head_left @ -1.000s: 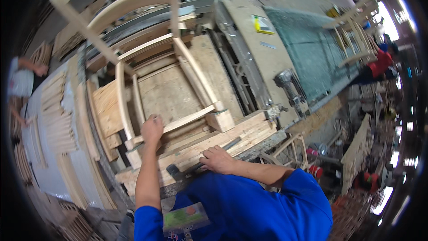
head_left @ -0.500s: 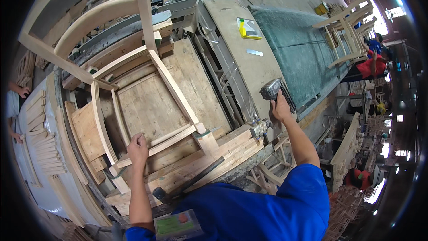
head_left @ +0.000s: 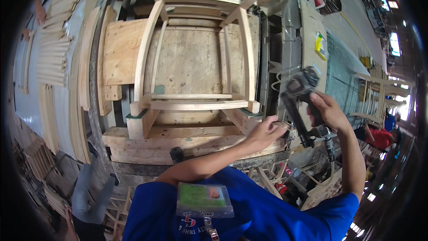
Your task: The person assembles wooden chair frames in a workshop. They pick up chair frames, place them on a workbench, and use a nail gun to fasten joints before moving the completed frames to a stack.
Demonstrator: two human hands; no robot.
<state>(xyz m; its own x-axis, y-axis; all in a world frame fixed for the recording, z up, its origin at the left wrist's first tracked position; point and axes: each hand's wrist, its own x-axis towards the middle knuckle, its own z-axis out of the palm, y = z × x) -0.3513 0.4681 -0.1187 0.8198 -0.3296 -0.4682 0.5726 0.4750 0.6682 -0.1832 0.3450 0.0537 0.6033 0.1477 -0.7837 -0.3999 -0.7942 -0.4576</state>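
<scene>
In my right hand point(head_left: 329, 110) is a black nail gun point(head_left: 301, 87), its long magazine slanting down toward me; an air hose fitting point(head_left: 329, 145) hangs below it. My left hand point(head_left: 263, 135) reaches across my front to the right end of the wooden beam, thumb and fingers apart, beside a small metal valve point(head_left: 289, 128). Whether its fingertips touch the valve, I cannot tell. A pale wooden chair frame point(head_left: 200, 105) lies before me on a wooden jig point(head_left: 142, 125). The black head of a mallet point(head_left: 177, 154) shows on the near beam; my left forearm hides its handle.
Wooden slats point(head_left: 51, 64) lie in rows on a sheet-covered table at left, with a co-worker's hand point(head_left: 40, 14) nearby. To the right are a yellow-edged item point(head_left: 320, 46), a green tabletop point(head_left: 343, 73) and chair frames point(head_left: 379, 93). Other people work farther right.
My left hand has left the chair frame's near left corner and crossed to the beam's right end. The nail gun has been lifted off the board at right. My view has turned.
</scene>
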